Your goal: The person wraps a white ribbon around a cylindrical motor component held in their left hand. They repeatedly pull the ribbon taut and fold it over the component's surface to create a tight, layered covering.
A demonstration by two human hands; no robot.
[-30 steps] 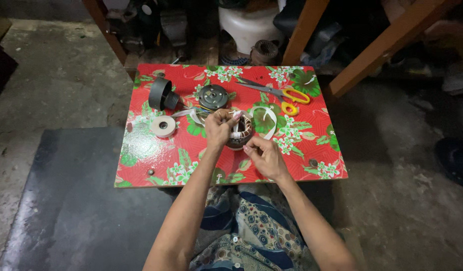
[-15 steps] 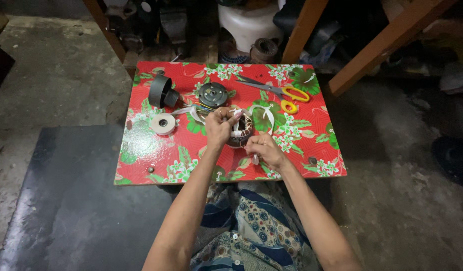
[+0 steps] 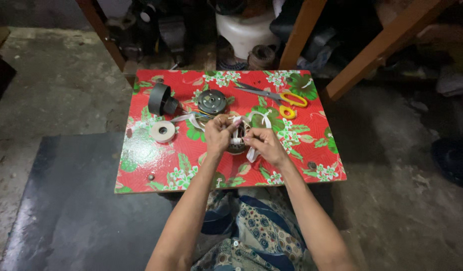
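Left hand (image 3: pixel 220 134) and right hand (image 3: pixel 264 144) pinch white tape (image 3: pixel 252 153) — fingers closed — over a round wound coil (image 3: pixel 236 146)

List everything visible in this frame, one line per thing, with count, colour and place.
table: one, red flowered cover, centre
round motor part: one, dark with copper windings, between the hands
white tape strip: one, white, hanging by the right hand
tape roll: one, cream, table left
black cylinder: one, black, table far left
round metal disc: one, dark grey, table far middle
scissors: one, orange handles, table far right
mat: one, dark grey, floor left
left hand: on the motor part
right hand: pinching the tape
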